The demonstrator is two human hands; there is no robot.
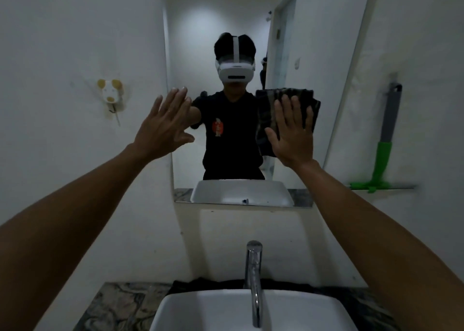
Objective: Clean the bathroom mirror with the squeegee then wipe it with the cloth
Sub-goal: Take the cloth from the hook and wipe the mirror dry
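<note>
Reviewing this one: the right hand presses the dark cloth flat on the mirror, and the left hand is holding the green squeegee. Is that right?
Not quite. In the head view the left hand is empty, fingers spread open. The green squeegee hangs on the wall right of the mirror. The right hand does press the dark cloth flat on it.

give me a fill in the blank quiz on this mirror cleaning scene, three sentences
1. The right hand presses the dark ____ flat against the mirror.
2. The squeegee leans against the wall; its lower handle is ____ in colour.
3. The left hand is open and holds ____.

Missing words: cloth; green; nothing
</note>
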